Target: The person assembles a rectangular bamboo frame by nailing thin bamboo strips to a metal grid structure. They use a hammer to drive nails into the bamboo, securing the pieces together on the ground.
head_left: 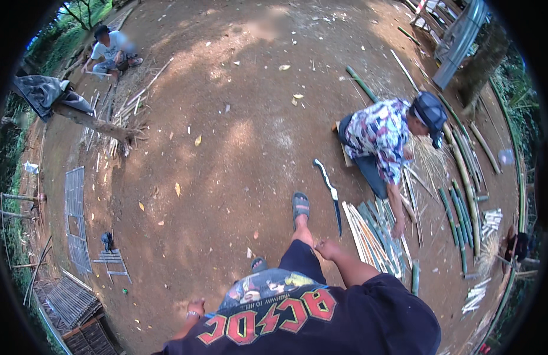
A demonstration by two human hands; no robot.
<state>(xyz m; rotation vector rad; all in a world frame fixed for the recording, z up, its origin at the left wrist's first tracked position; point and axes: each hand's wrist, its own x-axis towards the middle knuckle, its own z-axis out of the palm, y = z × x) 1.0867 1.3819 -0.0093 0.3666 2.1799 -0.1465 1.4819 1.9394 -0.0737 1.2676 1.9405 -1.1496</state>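
Observation:
My left hand (195, 307), with a bracelet at its wrist, hangs low beside my body. Its fingers look loosely curled, and I see nothing in them. Held out in front of my right thigh, my right hand (327, 249) is closed with nothing visible in it. The nearest thing to it is a long curved saw-like tool (329, 188), part white and part dark, lying on the dirt. Split bamboo strips (373, 234) lie farther right, touching neither of my hands. My sandalled foot (300, 205) is ahead of me.
At right, a person in a patterned shirt (377, 133) sits low, reaching to the strips. Green bamboo poles (457, 216) lie beyond. Another person (113, 52) crouches at far left near a post (96, 123). Bamboo panels (78, 222) and a small slatted frame (112, 262) lie left.

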